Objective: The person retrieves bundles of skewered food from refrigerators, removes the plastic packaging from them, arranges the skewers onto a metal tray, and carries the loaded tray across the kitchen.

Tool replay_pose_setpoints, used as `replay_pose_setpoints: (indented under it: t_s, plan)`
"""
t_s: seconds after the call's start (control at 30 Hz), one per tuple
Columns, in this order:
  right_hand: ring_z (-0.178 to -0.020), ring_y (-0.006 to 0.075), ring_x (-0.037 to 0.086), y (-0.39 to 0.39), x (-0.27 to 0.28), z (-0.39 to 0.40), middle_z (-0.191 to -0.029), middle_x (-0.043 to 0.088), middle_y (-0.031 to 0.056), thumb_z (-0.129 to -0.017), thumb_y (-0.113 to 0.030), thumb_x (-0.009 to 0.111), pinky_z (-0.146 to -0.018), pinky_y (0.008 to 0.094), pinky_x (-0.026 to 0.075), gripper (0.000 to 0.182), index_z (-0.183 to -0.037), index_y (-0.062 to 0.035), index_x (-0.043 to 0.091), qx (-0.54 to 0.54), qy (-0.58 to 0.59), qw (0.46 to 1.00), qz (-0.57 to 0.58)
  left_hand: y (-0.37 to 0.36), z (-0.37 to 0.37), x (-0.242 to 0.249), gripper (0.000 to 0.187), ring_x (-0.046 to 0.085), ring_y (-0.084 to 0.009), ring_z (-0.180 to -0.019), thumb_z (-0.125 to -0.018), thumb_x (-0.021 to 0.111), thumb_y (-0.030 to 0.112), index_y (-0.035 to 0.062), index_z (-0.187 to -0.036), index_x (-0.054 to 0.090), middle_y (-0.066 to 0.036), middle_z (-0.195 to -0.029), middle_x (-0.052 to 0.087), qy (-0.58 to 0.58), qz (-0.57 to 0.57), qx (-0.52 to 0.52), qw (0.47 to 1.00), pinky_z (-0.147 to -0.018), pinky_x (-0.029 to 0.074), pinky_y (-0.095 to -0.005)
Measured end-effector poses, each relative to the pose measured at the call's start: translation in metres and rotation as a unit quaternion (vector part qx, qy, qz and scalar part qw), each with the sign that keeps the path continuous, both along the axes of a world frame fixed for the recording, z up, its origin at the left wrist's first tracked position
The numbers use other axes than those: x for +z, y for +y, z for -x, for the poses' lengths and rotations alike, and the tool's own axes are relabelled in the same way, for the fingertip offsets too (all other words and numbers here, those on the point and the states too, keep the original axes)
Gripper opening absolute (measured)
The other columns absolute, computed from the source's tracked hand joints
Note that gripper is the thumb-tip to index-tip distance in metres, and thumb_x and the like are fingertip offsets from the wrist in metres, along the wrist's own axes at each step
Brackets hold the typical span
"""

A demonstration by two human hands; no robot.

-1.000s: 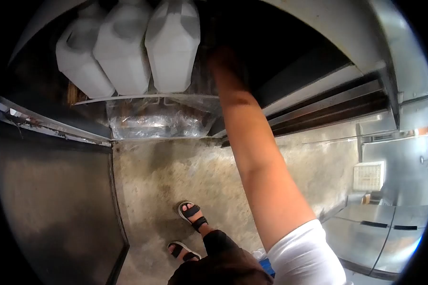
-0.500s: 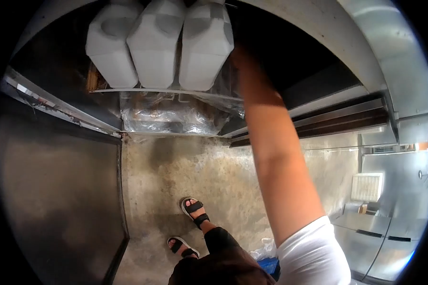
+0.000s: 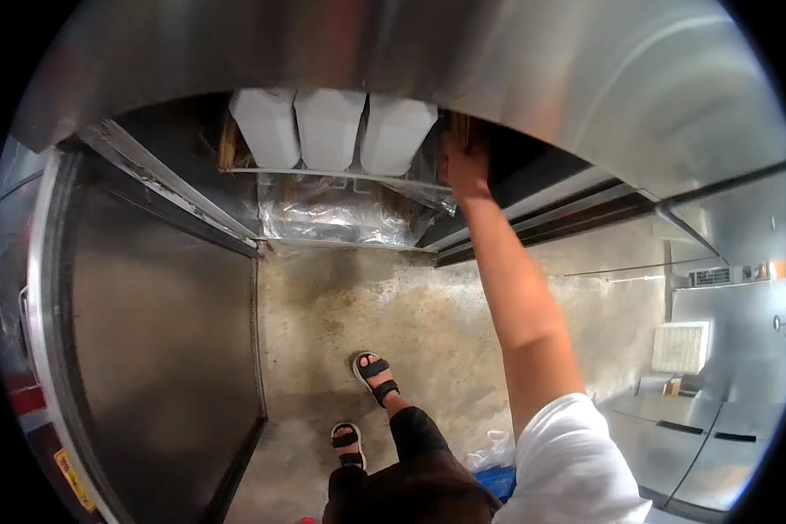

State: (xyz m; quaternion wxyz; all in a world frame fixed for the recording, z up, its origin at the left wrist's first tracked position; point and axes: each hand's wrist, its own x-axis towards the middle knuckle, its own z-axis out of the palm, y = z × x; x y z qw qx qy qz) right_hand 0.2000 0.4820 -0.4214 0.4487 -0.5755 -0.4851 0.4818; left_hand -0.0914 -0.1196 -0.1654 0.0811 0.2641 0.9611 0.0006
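Observation:
My right hand point(image 3: 467, 170) reaches into the dark inside of a tall metal cabinet, just right of a row of white plastic jugs. Its fingers lie in shadow beside clear plastic film and a brown upright piece point(image 3: 459, 128); whether they grip anything cannot be made out. Closest to the hand stands the right-hand white jug point(image 3: 399, 135), with the middle jug point(image 3: 330, 131) and the left jug point(image 3: 267, 131) beside it on a wire shelf point(image 3: 323, 174). The cabinet's top edge hides the jugs' upper parts. My left hand is out of view.
Plastic-wrapped goods point(image 3: 341, 214) fill the level below the shelf. An open cabinet door point(image 3: 162, 332) stands at the left. More steel cabinets point(image 3: 672, 445) line the right side. A blue item with clear plastic point(image 3: 496, 480) lies on the concrete floor point(image 3: 314, 323) near my feet.
My view has tilted and shifted back, so the cabinet's steel front now covers the top. My right hand, hidden before, now shows, its arm drawn slightly out.

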Motion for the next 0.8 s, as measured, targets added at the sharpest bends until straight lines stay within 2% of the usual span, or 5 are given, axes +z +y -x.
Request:
replay_pose_setpoints:
  t_s: [0.2,0.23,0.5,0.7,0.8]
  plan:
    - [-0.061,0.0129,0.048,-0.172,-0.004,-0.052,-0.071,0.052,0.0070,-0.081,-0.020,0.064,-0.054,0.0299,0.042,0.031,-0.095,0.0015,0.046,-0.015,-0.064,0.997,-0.028,0.013,-0.002,0.015,0.069,0.043,-0.0317,-0.116,-0.083,0.064,0.034,-0.0085,-0.128,0.034,-0.025,-0.127,0.042,-0.157,-0.052,0.019,0.986,-0.098,0.034,-0.0374]
    - [-0.064,0.0143,0.049,-0.206,0.000,-0.061,-0.072,0.052,0.0079,-0.082,-0.020,0.064,-0.057,0.0311,0.043,0.031,-0.096,0.0015,0.046,-0.016,-0.087,0.996,-0.031,-0.065,0.042,-0.048,0.068,0.025,-0.0304,-0.132,-0.086,0.057,0.016,-0.0041,-0.139,0.019,-0.023,-0.143,0.023,-0.132,-0.186,-0.032,0.973,-0.108,0.018,-0.0380]
    - [-0.080,0.0194,0.053,-0.463,0.110,-0.091,-0.089,0.055,0.0133,-0.082,-0.017,0.063,-0.070,0.0326,0.045,0.036,-0.107,0.0024,0.045,-0.039,-0.105,0.993,0.042,0.008,-0.046,-0.010,0.070,0.034,-0.0293,-0.125,-0.081,0.061,0.010,-0.0024,-0.137,0.021,-0.021,-0.135,0.033,-0.263,-0.366,-0.064,0.890,-0.105,0.023,-0.0360]
    - [-0.086,0.0220,0.055,-0.575,0.206,-0.123,-0.098,0.056,0.0163,-0.081,-0.015,0.065,-0.075,0.0337,0.045,0.040,-0.111,0.0014,0.045,0.022,-0.134,0.991,0.008,0.035,-0.127,0.010,0.073,0.018,-0.0385,-0.133,-0.073,0.064,0.013,-0.0029,-0.134,0.027,-0.024,-0.140,0.024,-0.061,-0.302,-0.338,0.889,-0.109,0.014,-0.0450]
    - [-0.086,0.0265,0.057,-0.597,0.257,-0.125,-0.098,0.055,0.0192,-0.079,-0.016,0.066,-0.074,0.0347,0.046,0.041,-0.111,0.0015,0.045,0.088,-0.133,0.986,0.041,0.047,-0.193,0.017,0.072,0.023,-0.0331,-0.132,-0.080,0.063,0.014,0.0000,-0.138,0.022,-0.019,-0.142,0.024,-0.481,-0.371,-0.303,0.734,-0.108,0.019,-0.0400]
